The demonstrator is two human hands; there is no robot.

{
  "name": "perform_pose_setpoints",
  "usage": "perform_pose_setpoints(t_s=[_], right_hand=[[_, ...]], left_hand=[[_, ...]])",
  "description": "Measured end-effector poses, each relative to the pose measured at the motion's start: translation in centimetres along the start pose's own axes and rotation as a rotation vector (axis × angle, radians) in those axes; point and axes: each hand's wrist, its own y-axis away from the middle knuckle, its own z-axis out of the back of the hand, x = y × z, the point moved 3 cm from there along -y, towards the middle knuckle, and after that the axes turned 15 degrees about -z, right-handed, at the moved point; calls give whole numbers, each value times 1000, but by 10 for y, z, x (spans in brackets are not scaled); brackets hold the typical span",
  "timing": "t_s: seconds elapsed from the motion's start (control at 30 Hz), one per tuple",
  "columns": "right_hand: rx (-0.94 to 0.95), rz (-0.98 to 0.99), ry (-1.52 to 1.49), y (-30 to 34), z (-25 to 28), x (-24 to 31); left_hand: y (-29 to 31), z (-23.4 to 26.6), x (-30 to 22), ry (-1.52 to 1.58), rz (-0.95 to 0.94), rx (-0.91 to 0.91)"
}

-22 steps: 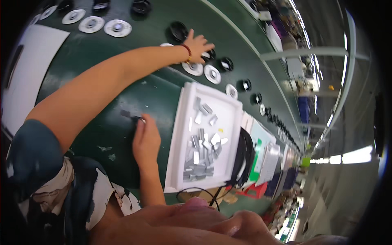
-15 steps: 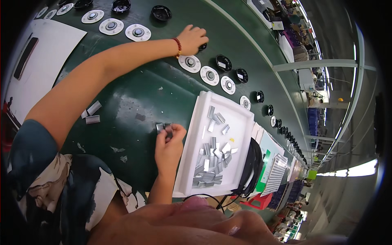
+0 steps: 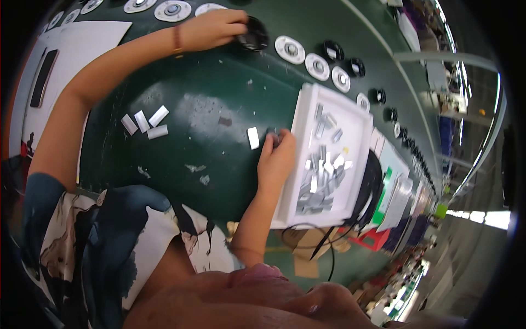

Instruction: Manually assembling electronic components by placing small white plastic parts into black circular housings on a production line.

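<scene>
My left hand (image 3: 216,30), a bracelet at its wrist, pinches the rim of a round black cup-like part (image 3: 253,34) above the green table. Close to the white tray's side, my right hand (image 3: 278,159) is closed with thumb and fingers on a small dark-grey piece (image 3: 274,139), mostly hidden. Beside those fingers a bright rectangular strip (image 3: 252,138) lies on the table. Several similar silvery strips (image 3: 158,115) lie farther left. A row of white oval discs with round metal centres (image 3: 290,50) runs past the left hand.
The white tray (image 3: 289,205) at right holds many loose silvery strips. More black round parts (image 3: 333,50) line up beyond the discs. A black phone-like bar (image 3: 45,78) rests on a white sheet (image 3: 71,44) at left. Black cables (image 3: 372,192) and papers (image 3: 395,203) sit past the tray.
My left hand has come back from the row with the black part, now in fuller view. A bright strip now lies apart beside my right hand. The whole view has shifted.
</scene>
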Motion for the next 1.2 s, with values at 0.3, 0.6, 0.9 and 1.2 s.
perform_pose_setpoints(t_s=[0.3,0.6,0.9,1.2], right_hand=[[-24,89,184,-1,2,1],[-34,73,135,-2,5,-18],[251,180,-80,2,-10,86],[408,653,206,0,-63,126]], left_hand=[[82,65,-120,-54,154,248],[108,63,-105,344,388,-2],[102,57,-118,395,376,-31],[94,50,-121,613,358,-14]])
